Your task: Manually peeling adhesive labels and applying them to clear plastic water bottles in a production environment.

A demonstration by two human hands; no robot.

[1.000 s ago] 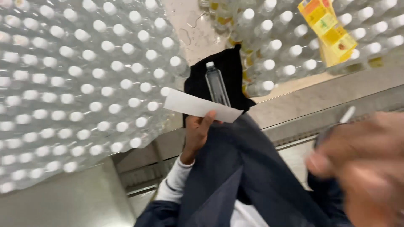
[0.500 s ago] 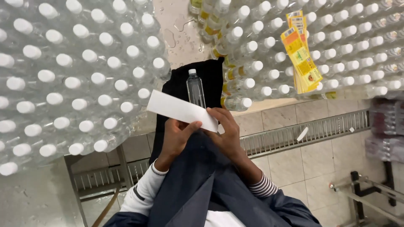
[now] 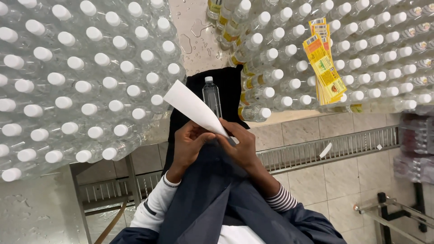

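Note:
My left hand (image 3: 189,143) and my right hand (image 3: 242,142) both grip the near end of a long white paper strip (image 3: 193,107), which slants up to the left. Just beyond it a clear plastic bottle with a white cap (image 3: 211,96) lies on a black cloth (image 3: 226,83) spread over the table edge. Both hands sit close together above my dark apron.
Several white-capped clear bottles (image 3: 86,81) crowd the left of the wet table (image 3: 194,31), and more bottles (image 3: 361,45) fill the right. A stack of yellow labels (image 3: 325,68) rests on the right bottles. Below are a tiled floor, a metal drain grate (image 3: 325,140) and a metal frame (image 3: 398,212).
My right hand came in from the lower right and took hold of the strip beside my left hand. The strip tilted from nearly level to slanting up-left.

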